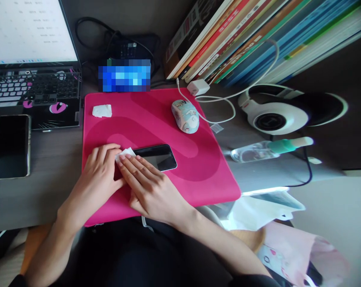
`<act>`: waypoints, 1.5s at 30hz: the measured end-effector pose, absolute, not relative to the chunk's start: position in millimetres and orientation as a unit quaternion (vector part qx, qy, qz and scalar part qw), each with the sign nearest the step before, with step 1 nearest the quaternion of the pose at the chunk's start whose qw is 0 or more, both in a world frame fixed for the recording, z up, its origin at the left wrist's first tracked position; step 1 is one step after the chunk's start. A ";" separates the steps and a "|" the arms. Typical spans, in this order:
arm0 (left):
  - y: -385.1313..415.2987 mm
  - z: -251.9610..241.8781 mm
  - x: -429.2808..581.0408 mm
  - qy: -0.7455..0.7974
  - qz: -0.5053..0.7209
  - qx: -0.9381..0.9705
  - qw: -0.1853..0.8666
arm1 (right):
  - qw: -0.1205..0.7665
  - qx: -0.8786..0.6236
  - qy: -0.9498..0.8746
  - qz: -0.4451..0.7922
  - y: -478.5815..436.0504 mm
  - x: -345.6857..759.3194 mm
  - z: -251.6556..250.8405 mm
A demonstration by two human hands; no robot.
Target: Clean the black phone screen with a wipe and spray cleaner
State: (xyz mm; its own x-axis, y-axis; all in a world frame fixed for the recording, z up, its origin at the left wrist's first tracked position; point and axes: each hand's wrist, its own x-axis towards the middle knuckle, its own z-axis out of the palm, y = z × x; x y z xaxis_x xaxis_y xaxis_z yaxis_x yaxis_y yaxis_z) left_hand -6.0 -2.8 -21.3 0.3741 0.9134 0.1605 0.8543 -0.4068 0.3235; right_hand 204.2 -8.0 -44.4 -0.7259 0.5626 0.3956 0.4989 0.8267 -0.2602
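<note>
A smartphone (pixel 159 156) with a dark screen lies face up on the pink desk mat (pixel 204 179). My left hand (pixel 98 173) is at its left end, fingers bent around the edge, which the hands partly hide. With fingers held together, my right hand (pixel 148 185) presses a folded white tissue (pixel 129 152) onto the left part of the phone. Both hands meet there, fingertips close together. Another crumpled white tissue (pixel 102 111) rests near the mat's upper left corner.
A patterned mouse (pixel 185 116) sits on the mat. To the left are a laptop (pixel 33 95) and a second phone (pixel 13 146). At right are a white charger (pixel 198 86) with cable, headphones (pixel 276 115), a clear spray bottle (pixel 250 151) lying down, and a row of books (pixel 228 44).
</note>
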 end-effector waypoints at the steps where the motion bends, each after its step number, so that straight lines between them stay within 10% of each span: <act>1: -2.7 -21.9 -6.3 0.536 0.159 0.824 0.093 | 0.236 -0.290 -0.925 0.068 -7.6 204.5 -44.1; 45: -1.0 -17.9 -6.1 0.528 0.135 0.836 0.065 | 0.250 -0.428 -0.868 0.022 5.0 267.1 -44.0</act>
